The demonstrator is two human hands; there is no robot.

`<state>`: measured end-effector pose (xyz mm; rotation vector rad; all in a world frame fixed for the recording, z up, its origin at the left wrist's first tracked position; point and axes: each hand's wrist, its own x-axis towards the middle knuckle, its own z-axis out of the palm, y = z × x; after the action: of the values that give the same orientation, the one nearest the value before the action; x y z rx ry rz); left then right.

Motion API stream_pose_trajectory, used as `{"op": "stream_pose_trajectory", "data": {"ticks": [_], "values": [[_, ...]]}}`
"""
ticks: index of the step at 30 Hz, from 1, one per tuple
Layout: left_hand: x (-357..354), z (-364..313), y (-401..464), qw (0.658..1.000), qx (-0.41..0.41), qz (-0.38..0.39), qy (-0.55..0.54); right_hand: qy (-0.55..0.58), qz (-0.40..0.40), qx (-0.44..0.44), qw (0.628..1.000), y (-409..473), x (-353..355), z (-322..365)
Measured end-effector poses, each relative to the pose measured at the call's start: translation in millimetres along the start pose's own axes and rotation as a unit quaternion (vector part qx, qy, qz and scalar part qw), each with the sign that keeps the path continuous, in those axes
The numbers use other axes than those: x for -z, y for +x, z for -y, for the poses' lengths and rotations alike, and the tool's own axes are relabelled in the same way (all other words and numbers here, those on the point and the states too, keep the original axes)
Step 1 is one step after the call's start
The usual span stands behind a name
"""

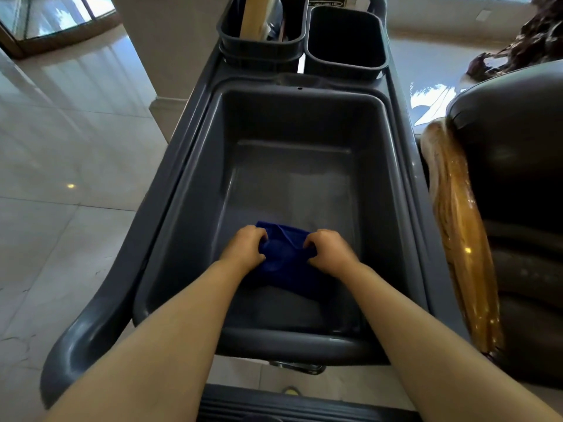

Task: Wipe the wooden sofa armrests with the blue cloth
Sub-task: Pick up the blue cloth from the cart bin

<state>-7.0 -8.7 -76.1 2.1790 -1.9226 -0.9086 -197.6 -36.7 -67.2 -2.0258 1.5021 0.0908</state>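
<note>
The blue cloth (285, 254) is bunched low inside the big grey tub (195, 184) of a cleaning cart. My left hand (245, 248) grips its left side and my right hand (330, 251) grips its right side, both reaching down into the tub. A glossy wooden sofa armrest (457, 226) runs along the right of the cart, on a dark leather sofa (518, 178).
Two smaller dark bins stand at the cart's far end, the left bin (262, 41) holding tools, the right bin (344, 41) with nothing showing in it. The cart's grey handle (79, 339) curves at the near left. Pale tiled floor (61, 147) lies to the left, with a pillar (170, 41) behind.
</note>
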Motion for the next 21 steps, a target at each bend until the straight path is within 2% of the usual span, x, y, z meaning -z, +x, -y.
{"op": "stream_pose_trajectory", "data": {"ticks": [4, 10, 16, 21], "values": [[4.5, 2.9, -5.8, 0.998, 0.029, 0.01, -0.057, 0.064, 0.002, -0.05, 0.997, -1.7, 4.3, -3.5], [33.8, -3.8, -24.5, 0.989, 0.039, 0.004, -0.142, 0.119, -0.034, -0.058, 0.991, -18.6, 33.8, -0.9], [93.8, -36.8, -51.2, 0.982, -0.034, -0.009, -0.184, 0.134, -0.115, -0.006, 0.984, -59.7, 99.4, 16.4], [145.3, -89.7, -77.3, 0.975, -0.11, -0.01, -0.192, 0.133, -0.187, 0.012, 0.973, -116.7, 160.2, 24.9]]}}
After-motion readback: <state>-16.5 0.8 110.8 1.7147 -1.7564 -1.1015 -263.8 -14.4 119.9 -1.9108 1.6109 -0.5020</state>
